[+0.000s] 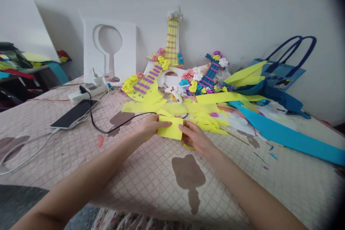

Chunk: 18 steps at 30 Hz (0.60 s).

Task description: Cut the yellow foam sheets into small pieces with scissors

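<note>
A: What's being held, & where?

B: A yellow paper piece (170,132), held above the bench (151,179). Its L edge is pinched by the L hand (150,126), thumb on top; its R edge is gripped by the R hand (196,137).

A: So both are clamped on it?

B: Yes, both.

A: What's been laid nearby?

B: Yellow strips (208,122) are strewn just beyond the R hand; a blue strip (288,134) is stretched out to its R. A glue gun (176,94) is set farther off, beyond both hands, w/ flower-trimmed guitar shapes (147,81) propped behind. A phone (74,114) is placed L of the L hand, w/ a black cable (106,132) run b/w.
</note>
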Motion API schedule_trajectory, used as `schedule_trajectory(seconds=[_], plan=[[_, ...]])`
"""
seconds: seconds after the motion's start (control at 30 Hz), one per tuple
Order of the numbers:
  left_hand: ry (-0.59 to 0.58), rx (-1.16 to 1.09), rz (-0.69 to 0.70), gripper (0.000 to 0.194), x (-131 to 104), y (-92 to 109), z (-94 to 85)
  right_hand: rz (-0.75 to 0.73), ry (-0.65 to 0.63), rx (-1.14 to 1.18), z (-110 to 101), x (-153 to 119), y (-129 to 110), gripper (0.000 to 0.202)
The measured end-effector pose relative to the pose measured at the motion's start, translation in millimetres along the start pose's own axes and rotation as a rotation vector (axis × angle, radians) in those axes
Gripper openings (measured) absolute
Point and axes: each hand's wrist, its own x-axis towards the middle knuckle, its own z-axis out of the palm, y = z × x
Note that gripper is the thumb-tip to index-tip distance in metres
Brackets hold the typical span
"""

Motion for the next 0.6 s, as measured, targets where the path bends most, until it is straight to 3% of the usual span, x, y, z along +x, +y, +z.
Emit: schedule_trajectory(seconds=[0.23, 0.33, 0.43, 0.5, 0.6], plan=[[0.029, -0.052, -0.016, 0.04, -2, 2, 1.8, -0.091, -0.019, -0.115, -3, 1, 1, 0.028], [0.106, -0.086, 0.026, 0.037, 1, 8, -4.2, -0.157, -0.029, -0.264, -15, 3, -6, 0.027], [0.21, -0.119, 0.096, 0.034, 6, 16, -17.9, -0.297, 0.071, -0.669, -31, 4, -13, 0.026], [0.238, -0.128, 0.13, 0.033, 9, 20, -27.2, -0.298, 0.102, -0.956, -39, 3, -14, 0.029], [0.262, -0.125, 0.131, 0.031, 12, 21, -35.9, -0.276, 0.123, -1.208, -43, 4, -10, 0.032]])
